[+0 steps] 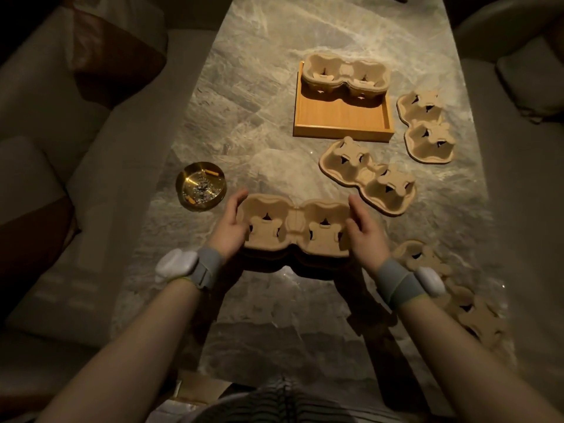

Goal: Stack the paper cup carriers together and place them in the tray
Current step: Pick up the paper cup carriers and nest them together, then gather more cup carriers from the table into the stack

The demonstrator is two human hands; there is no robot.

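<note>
A brown two-cup paper carrier (294, 228) is held just above the marble table, open side up, with what looks like another carrier nested under it. My left hand (230, 225) grips its left end and my right hand (364, 228) grips its right end. An orange wooden tray (341, 122) sits further back with a stack of carriers (346, 76) in its far half. Three more carriers lie upside down on the table: one (367, 175) in front of the tray, one (425, 126) to its right, one (457, 297) beside my right wrist.
A brass ashtray (201, 186) with cigarette butts stands left of my left hand. The marble table (259, 102) is long and narrow, with sofa cushions (45, 148) along the left and a seat (518, 87) on the right.
</note>
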